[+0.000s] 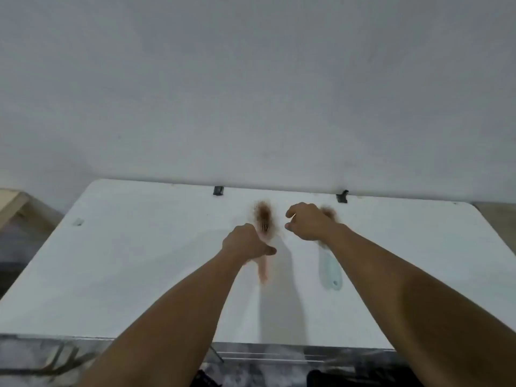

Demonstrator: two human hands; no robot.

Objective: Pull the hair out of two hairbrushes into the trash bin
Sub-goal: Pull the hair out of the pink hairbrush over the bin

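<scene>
Two hairbrushes lie side by side on a white table (139, 261). The pink hairbrush (264, 270) points away from me, its head matted with reddish-brown hair (264, 215). My left hand (245, 243) hovers over the middle of it, fingers curled, holding nothing I can see. The pale mint hairbrush (331, 270) lies to the right, its head mostly hidden under my right hand (307, 222); a tuft of brown hair (329, 211) shows beyond the wrist. My right hand's fingers are curled and apart. No trash bin is in view.
The table stands against a plain white wall (251, 93). Two small dark clips (218, 190) (342, 196) sit on its far edge. A wooden piece (11, 202) shows at far left. Below the near edge are metal rails (265, 354).
</scene>
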